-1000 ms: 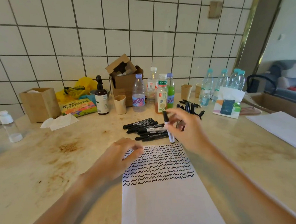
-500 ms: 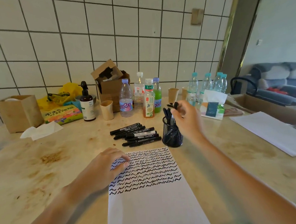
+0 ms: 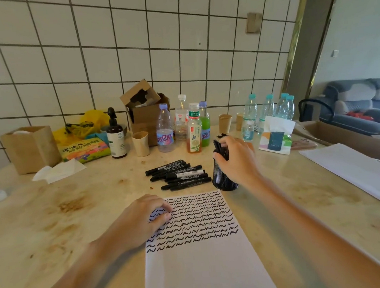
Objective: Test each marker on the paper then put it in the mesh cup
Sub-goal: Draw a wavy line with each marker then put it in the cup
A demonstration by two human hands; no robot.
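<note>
Two hands apart, left hand (image 3: 142, 219) resting fingers on paper (image 3: 201, 251) mid-frame, right hand (image 3: 237, 160) curled over markers (image 3: 218, 147) in mesh cup (image 3: 221, 177), grip unclear.

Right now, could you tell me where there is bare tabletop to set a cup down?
Bare table lies left of the paper, before the tissue. Another patch sits between the mesh cup and the spare sheets. The back edge is crowded with bottles; the loose markers fill the middle.
</note>
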